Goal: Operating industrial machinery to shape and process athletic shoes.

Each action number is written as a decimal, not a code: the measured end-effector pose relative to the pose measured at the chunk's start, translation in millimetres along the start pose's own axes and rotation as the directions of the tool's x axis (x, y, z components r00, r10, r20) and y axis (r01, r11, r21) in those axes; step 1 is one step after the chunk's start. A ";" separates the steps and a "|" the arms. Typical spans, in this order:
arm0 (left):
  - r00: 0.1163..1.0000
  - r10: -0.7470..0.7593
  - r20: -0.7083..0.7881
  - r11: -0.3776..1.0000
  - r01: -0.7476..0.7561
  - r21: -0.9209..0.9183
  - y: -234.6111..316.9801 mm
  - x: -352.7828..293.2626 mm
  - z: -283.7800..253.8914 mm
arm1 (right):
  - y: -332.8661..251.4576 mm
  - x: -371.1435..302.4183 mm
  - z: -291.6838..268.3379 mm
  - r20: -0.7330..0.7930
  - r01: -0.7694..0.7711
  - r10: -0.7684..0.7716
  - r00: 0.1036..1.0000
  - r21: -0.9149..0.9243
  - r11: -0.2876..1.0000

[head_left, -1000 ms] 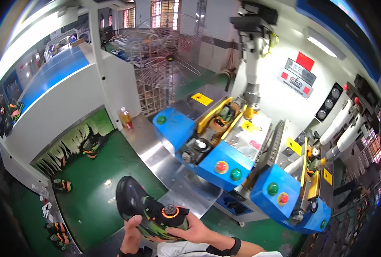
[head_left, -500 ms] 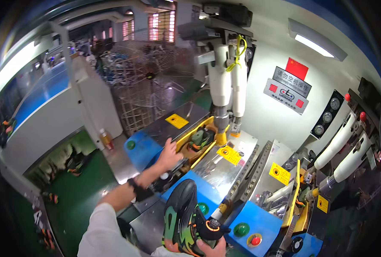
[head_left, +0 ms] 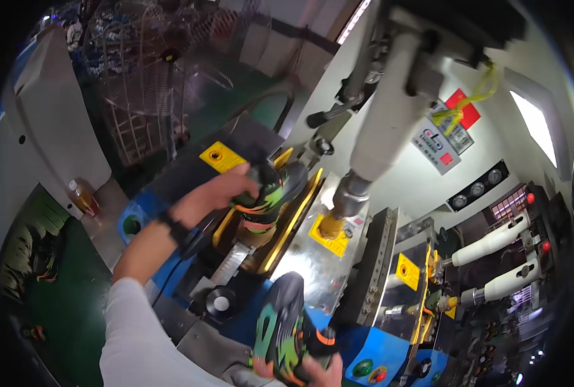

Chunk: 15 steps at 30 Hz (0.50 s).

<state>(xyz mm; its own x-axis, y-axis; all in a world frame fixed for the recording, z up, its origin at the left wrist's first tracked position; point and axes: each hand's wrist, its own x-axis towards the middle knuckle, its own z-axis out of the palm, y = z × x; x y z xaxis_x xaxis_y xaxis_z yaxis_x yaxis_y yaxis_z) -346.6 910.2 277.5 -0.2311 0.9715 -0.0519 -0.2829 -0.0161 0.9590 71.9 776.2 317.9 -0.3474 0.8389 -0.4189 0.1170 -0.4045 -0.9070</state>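
Observation:
My left hand (head_left: 235, 185), with a dark band at the wrist, is closed round a black, green and orange shoe (head_left: 269, 197). That shoe is between the yellow-edged side plates (head_left: 291, 222) of the left press station, its lower end by a metal fitting (head_left: 232, 263). Low in front of me, my right hand (head_left: 325, 372) grips a second shoe (head_left: 277, 332) of the same colours by its heel end. This shoe's dark sole side faces up and its toe points away from me.
A thick white press cylinder (head_left: 387, 109) with a yellow tip hangs close to the right of the left station. Another station (head_left: 425, 303) with white cylinders stands farther right. Green and red buttons (head_left: 370, 371) sit on the blue housing. A wire-guarded fan (head_left: 148, 61) and a bottle (head_left: 84, 197) are at left.
My view has moved closer to the left station. My left hand has gone from beside the station onto the shoe there and closed on it. My right hand still holds its shoe.

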 end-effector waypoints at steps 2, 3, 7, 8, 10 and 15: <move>0.985 0.081 -0.153 0.956 -0.120 -0.266 10.6 -78.8 1.2 | -25.9 28.0 28.4 0.127 -0.054 0.037 0.991 0.134 0.989; 0.961 0.085 -0.263 0.924 -0.175 -0.341 13.9 -126.4 -8.5 | -40.9 52.2 47.2 0.247 -0.092 0.035 0.968 0.224 0.970; 0.918 0.281 -0.281 0.787 -0.388 -0.480 -36.2 -276.1 -64.8 | -83.2 204.3 120.3 0.435 -0.331 0.275 0.858 0.057 0.942; 0.888 0.231 -0.397 0.772 -0.416 -0.480 -51.2 -301.1 -67.3 | -98.5 226.3 132.5 0.583 -0.080 0.102 0.806 -0.063 0.995; 0.803 0.145 -0.578 0.728 -0.482 -0.487 -79.6 -340.7 -64.9 | -79.7 333.0 122.2 0.167 -0.058 0.051 0.985 0.040 0.998; 0.308 -0.129 -0.943 0.708 -0.637 -0.305 -157.2 -496.2 -37.9 | 4.2 350.0 200.0 -0.157 0.306 -0.630 0.760 -0.770 0.561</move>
<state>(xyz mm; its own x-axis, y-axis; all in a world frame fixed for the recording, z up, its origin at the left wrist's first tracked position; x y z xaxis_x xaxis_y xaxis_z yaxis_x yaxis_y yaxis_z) -222.7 421.8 141.9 -0.9120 0.0787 -0.4027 -0.3374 -0.7021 0.6270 -235.3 995.2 175.9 -0.1918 0.9500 0.2463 0.6754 0.3098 -0.6693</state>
